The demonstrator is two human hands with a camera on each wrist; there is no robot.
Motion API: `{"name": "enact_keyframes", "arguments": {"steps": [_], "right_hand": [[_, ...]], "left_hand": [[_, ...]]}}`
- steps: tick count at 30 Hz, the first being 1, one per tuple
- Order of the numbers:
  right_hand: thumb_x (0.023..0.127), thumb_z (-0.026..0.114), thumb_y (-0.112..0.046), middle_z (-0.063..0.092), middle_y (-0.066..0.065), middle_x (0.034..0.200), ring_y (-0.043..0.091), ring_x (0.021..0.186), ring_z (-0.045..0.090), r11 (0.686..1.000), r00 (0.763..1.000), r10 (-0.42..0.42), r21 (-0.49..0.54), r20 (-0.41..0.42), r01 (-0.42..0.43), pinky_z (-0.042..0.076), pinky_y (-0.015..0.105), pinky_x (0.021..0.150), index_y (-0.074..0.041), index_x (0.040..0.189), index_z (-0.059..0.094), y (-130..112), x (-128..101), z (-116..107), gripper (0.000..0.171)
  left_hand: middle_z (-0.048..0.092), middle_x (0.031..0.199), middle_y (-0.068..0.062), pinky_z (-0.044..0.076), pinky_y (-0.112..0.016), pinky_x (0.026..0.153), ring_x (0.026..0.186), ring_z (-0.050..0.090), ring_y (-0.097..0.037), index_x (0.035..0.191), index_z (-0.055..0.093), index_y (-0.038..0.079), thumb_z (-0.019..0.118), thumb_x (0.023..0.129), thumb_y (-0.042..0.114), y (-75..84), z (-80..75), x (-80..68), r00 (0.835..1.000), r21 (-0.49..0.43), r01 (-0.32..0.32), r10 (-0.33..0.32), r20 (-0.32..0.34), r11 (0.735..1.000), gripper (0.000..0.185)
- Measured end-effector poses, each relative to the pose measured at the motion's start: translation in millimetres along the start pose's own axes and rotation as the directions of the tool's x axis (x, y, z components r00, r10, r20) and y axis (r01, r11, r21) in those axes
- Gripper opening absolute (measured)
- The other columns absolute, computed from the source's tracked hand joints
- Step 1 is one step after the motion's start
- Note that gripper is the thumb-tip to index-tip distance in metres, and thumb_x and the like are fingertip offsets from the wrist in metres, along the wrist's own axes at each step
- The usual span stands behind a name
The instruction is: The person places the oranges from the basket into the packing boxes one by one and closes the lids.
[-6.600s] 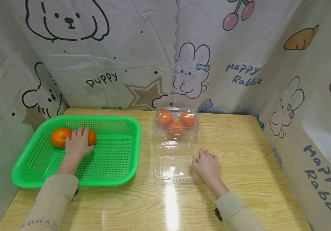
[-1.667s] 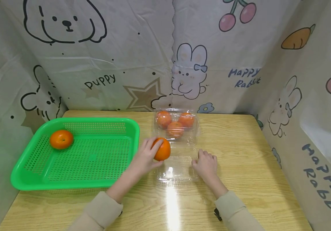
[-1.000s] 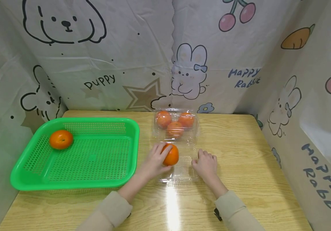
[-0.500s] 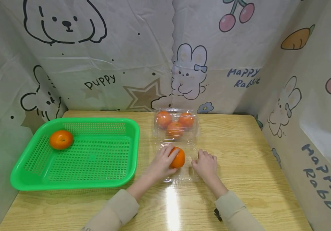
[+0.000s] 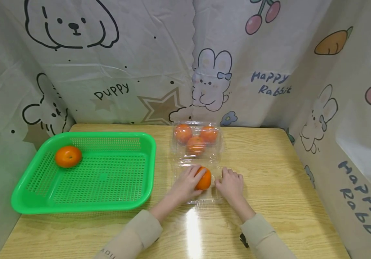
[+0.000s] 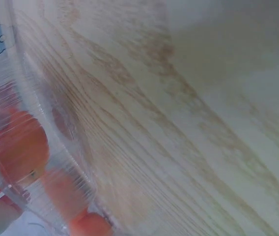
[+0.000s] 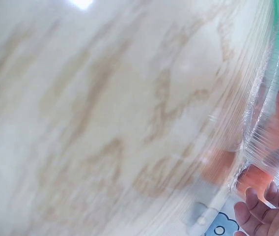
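Note:
In the head view my left hand (image 5: 186,183) grips a mandarin (image 5: 204,179) over the near half of an open clear plastic clamshell (image 5: 204,197). Its fingers lie over the top of the fruit, the thumb at the near side. My right hand (image 5: 231,183) holds the clamshell's right edge, thumb at the rim and fingers bent outside it. Several fingers of that hand (image 7: 265,211) show beside the clear wall in the right wrist view. Three mandarins (image 5: 196,144) sit in the far half, behind clear plastic.
A green perforated basket (image 5: 107,207) stands on the left of the wooden table (image 5: 263,158), with one mandarin (image 5: 68,156) at its back left. A patterned cloth (image 5: 159,72) hangs behind and at both sides of the table.
My left hand has taken a mandarin from the green basket and carried it right, lately moving it further right over the clamshell's near half. My right hand has stayed at the clamshell's edge.

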State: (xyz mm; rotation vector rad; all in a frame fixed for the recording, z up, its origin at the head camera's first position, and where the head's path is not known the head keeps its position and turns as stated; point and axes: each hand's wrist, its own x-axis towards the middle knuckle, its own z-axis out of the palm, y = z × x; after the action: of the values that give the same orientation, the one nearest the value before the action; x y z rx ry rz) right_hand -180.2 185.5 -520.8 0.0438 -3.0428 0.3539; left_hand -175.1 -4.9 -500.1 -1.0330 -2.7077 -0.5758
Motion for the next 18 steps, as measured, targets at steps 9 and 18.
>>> {"name": "enact_keyframes", "arguments": {"steps": [9, 18], "right_hand": [[0.078, 0.059, -0.030, 0.051, 0.004, 0.069, 0.026, 0.067, 0.053, 1.000, 1.000, -0.003, -0.006, -0.020, 0.003, 0.040, 0.044, 0.074, -0.010, 0.076, 0.050, 0.0, 0.0, 1.0, 0.022], [0.076, 0.059, -0.029, 0.052, 0.004, 0.070, 0.026, 0.067, 0.053, 1.000, 1.000, 0.000, -0.006, -0.009, 0.000, 0.039, 0.043, 0.074, -0.010, 0.078, 0.050, 0.2, -0.6, 1.0, 0.021]], "left_hand": [[0.045, 0.128, -0.013, 0.040, -0.039, 0.097, 0.114, 0.044, -0.027, 0.130, 0.046, 0.009, 0.078, 0.069, 0.027, 2.6, 6.6, 4.5, 1.000, 0.041, -0.012, 0.011, 0.022, 0.999, 0.071], [0.045, 0.128, -0.012, 0.038, -0.039, 0.099, 0.116, 0.044, -0.027, 0.130, 0.046, 0.010, 0.077, 0.070, 0.029, 4.9, 10.3, 8.5, 0.998, 0.078, -0.032, 0.027, 0.058, 0.996, 0.070]]}}
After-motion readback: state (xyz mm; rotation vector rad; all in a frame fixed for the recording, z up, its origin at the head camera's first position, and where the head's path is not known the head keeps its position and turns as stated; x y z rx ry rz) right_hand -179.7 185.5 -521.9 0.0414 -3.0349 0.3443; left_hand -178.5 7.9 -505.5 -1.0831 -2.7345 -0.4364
